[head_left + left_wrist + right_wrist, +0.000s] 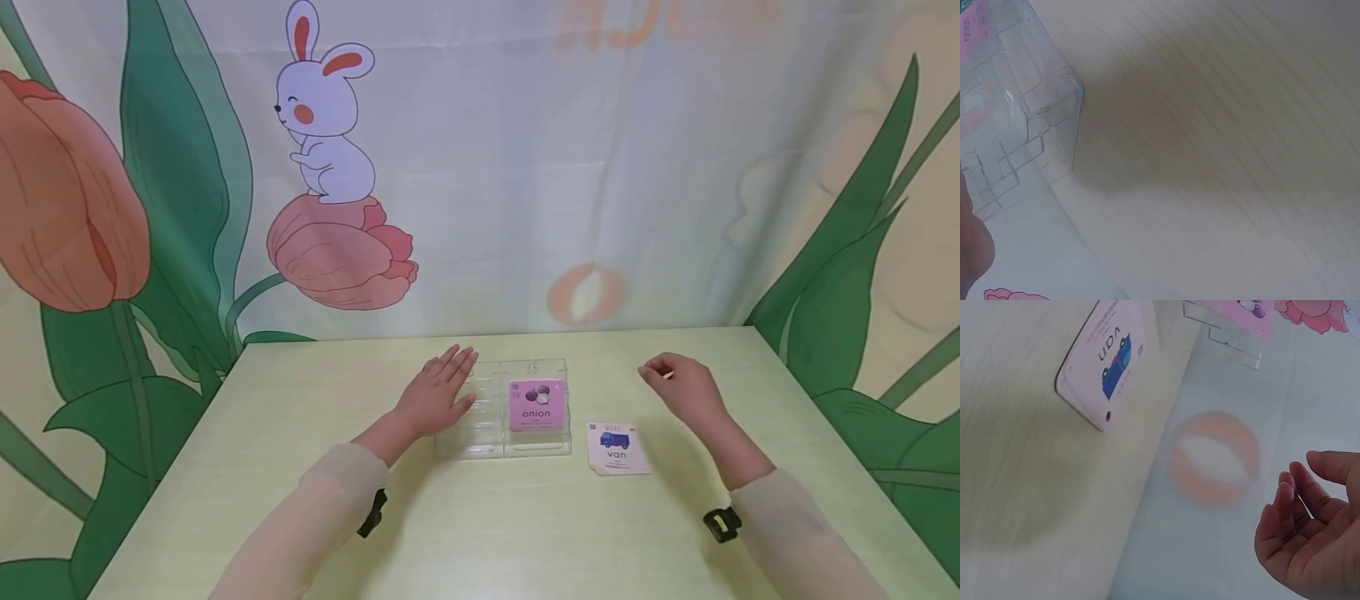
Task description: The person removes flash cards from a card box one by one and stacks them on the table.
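A clear plastic card tray (501, 446) with two compartments stands on the table. In its right compartment lies a pink card (536, 406) printed "onion". My left hand (437, 393), fingers straight, overlaps the left compartment's far-left side in the head view. To the tray's right, a stack of pale pink cards (617, 450) lies on the table, its top one printed "van" over a blue truck. My right hand (686, 387) is beyond and right of that stack. Its fingers are loosely curled with nothing between them, as the right wrist view also shows.
The pale wood table (480, 533) reaches back to a hanging cloth (480, 183) printed with a rabbit and tulips. Dark straps (722, 525) are at both wrists, below the sleeves.
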Available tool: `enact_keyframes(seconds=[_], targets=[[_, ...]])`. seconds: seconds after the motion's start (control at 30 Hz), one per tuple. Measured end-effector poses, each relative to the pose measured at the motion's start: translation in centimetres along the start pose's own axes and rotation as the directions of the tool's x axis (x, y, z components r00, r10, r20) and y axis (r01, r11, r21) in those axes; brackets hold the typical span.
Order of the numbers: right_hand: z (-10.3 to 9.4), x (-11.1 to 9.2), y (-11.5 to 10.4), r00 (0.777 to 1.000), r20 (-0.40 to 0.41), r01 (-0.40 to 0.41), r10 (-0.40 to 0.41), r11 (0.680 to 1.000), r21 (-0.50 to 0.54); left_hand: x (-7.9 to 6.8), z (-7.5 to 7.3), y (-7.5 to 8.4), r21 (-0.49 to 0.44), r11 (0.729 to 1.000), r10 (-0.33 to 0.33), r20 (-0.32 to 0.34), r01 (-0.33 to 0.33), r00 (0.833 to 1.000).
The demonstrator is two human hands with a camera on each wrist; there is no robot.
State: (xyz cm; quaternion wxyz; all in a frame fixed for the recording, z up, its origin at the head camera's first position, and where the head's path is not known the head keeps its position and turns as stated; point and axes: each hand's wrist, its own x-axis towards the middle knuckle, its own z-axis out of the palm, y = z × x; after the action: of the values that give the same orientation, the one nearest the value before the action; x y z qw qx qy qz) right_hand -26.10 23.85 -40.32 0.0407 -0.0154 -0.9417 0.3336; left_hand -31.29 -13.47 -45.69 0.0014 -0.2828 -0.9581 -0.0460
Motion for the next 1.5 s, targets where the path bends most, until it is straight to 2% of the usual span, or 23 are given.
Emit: enact_keyframes(seconds=[0.3,0.57,0.7,1.03,1.3,1.5], targets=[[-0.2,-0.7,-2.0,1.0,-0.007,0.028,-0.028,0.999,0.018,0.1,0.4,-0.2,0.001,1.0,0.011,-0.004,-0.011,1.0],[-0.2,-1.9,-3.3,0.992,-0.041,0.116,-0.117,0.993,-0.01,-0.2,0.1,-0.2,0.017,1.0,0.012,0.002,-0.012,1.0],[-0.1,-2.4,-4.0,0.985,-0.056,0.161,-0.162,0.987,-0.024,-0.3,-0.1,-0.1,-0.005,1.0,0.013,-0.01,-0.013,1.0],[0.1,-2.9,-5.6,0.979,-0.054,0.197,-0.198,0.98,-0.028,-0.3,-0.3,0.1,0.003,1.0,0.012,0.001,-0.012,1.0],[1.1,-2.6,-6.4,0.967,-0.03,0.252,-0.252,0.968,-0.011,-0.2,-0.4,0.1,-0.003,1.0,0.001,0.012,-0.001,1.0],[2.4,-2.1,-6.5,0.97,0.026,0.243,-0.243,0.97,0.009,-0.1,-0.3,0.2,0.006,1.0,0.001,0.01,-0.001,1.0]])
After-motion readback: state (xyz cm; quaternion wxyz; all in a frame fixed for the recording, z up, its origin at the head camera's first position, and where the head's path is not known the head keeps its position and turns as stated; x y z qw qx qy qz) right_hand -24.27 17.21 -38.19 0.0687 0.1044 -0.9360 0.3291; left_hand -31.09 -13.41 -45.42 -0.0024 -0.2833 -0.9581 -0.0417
